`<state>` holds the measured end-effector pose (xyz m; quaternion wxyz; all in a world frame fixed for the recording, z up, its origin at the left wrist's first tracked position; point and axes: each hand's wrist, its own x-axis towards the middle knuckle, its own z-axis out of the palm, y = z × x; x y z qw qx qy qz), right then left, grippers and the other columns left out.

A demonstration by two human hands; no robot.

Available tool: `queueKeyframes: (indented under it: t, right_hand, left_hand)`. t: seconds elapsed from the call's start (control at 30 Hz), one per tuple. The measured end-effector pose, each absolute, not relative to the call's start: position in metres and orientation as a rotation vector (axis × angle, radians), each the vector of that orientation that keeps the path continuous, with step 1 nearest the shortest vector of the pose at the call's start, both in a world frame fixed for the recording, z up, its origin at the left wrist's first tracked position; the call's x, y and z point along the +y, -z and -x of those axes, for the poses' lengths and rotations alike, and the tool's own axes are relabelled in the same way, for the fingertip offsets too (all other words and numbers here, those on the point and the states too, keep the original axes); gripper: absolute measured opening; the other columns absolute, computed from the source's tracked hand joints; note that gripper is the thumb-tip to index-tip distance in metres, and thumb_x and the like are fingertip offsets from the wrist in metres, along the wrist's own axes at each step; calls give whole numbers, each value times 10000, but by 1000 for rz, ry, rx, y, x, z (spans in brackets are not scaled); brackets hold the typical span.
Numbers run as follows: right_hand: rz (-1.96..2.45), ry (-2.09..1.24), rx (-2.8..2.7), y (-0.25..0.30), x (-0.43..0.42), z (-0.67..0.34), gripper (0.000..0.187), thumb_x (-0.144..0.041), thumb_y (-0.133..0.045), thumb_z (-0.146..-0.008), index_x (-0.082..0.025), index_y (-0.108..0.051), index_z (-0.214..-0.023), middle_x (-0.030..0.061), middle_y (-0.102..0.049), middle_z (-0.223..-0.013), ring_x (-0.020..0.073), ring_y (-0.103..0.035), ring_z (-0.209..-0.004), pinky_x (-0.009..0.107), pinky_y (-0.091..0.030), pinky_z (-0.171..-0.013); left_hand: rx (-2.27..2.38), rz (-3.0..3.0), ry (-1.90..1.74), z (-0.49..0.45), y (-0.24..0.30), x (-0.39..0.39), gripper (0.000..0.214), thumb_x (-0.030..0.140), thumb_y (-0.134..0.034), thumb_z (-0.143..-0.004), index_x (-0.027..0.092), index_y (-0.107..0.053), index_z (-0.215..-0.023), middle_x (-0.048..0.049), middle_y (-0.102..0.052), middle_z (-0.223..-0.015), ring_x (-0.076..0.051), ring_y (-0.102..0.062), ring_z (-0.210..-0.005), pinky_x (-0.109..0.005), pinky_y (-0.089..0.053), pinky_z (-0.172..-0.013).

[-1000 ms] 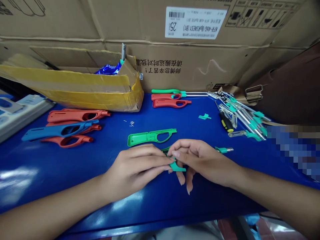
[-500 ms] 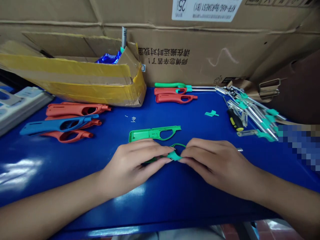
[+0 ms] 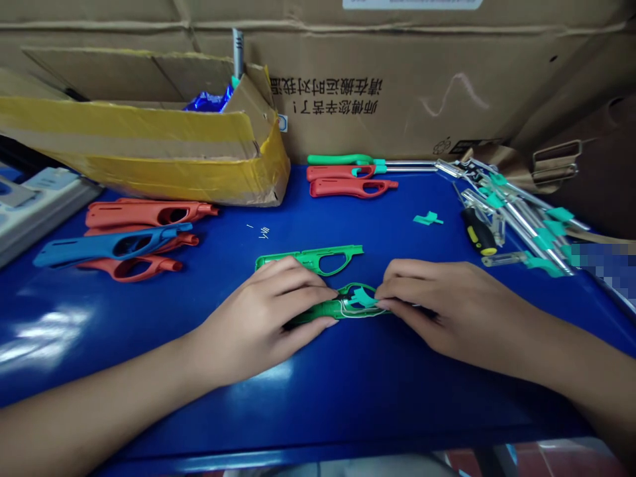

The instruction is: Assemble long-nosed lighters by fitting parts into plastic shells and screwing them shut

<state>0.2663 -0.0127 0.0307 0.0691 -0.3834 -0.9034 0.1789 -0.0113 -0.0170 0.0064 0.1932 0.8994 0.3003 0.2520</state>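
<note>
My left hand (image 3: 271,315) grips a green lighter casing half (image 3: 325,310) low over the blue table, its fingers covering the rear part. A teal trigger (image 3: 364,298) sits at the finger loop of this half, and my right hand (image 3: 442,301) pinches it at its right end. Along the lower edge of the casing runs a thin white wire (image 3: 365,316). Something dark beside the trigger is partly under my left fingertips. Just behind my hands lies a second green casing half (image 3: 311,257), its hollow side up.
Red casings (image 3: 139,211) and a blue casing (image 3: 112,246) lie left, before a yellow-taped carton (image 3: 199,175). More red casings (image 3: 342,187) lie at the back. On the right are a screwdriver (image 3: 479,232), metal lighter tubes (image 3: 529,228) and a loose teal trigger (image 3: 428,218).
My right hand has shifted slightly right and away from my left. The teal trigger has moved right, and the wire and casing's front now show. The view has tilted down a little.
</note>
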Motion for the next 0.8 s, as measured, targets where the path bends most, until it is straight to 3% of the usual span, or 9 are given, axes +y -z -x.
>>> queueKeyframes:
  t: [0.33,0.8]
  right_hand:
    - [1057,-563,-2706,-21,-14,-259,227,-221,-451,-1042,-197,-672,-999,22,-647,-945,134,-604,-773,283,-394,-648]
    - [800,-205,-2802,-16,-13,-259,231,-89,-436,-992,-161,-644,-920,18,-628,-869,132,-494,-651,318,-256,-549]
  left_hand:
    - [860,-2489,-698,9,-6,-18,248,210,-704,-942,174,-705,-1187,-65,-692,-1066,-185,-612,-988,-344,-505,-912]
    - [911,-2374,-683,7,-7,-19,234,205,-706,-941,195,-707,-1175,-38,-649,-1001,-162,-587,-928,-316,-497,-840]
